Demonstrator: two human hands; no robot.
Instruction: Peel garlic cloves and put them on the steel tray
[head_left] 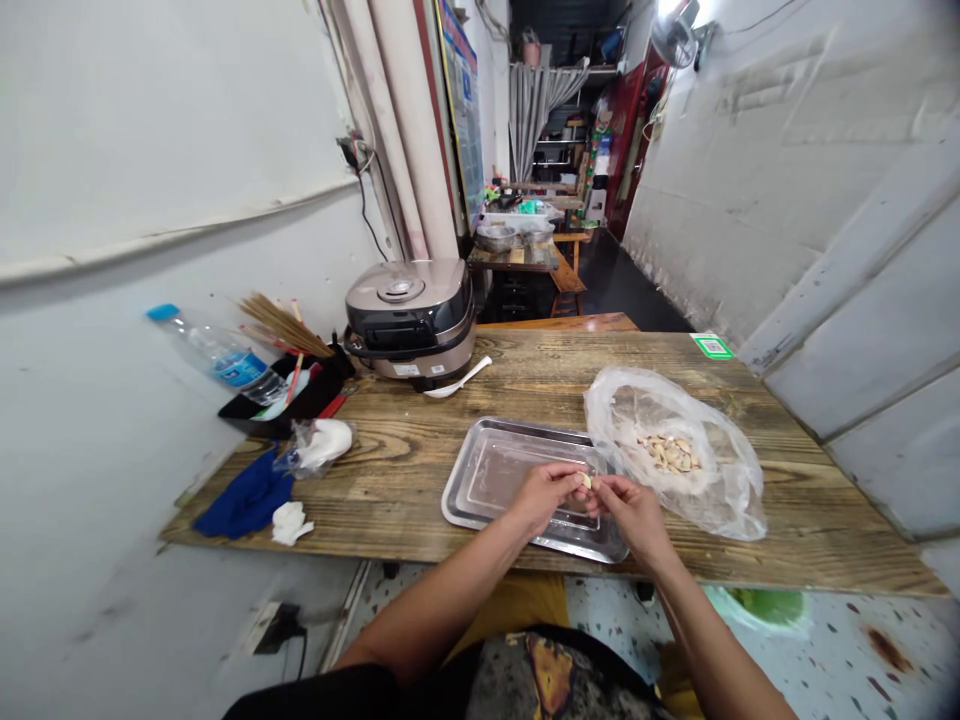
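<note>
Over the right part of a shallow metal tray [480,500], my two hands meet at a small pale garlic clove [585,481]. My left hand [550,496] pinches the clove between thumb and fingers. From the other side, my right hand [632,512] has its fingertips closed on it too. Right of the tray, a clear plastic bag [724,475] lies open with many garlic cloves [670,454] inside, and its edge overlaps the tray's rim. The surface of the tray looks wet or scuffed.
A rice cooker [409,315] stands at the back left, with a white spoon [459,380] before it. To its left, a black holder [300,405] carries chopsticks and a water bottle [225,355]. A blue cloth [247,495] and crumpled tissue [291,523] lie near the left edge.
</note>
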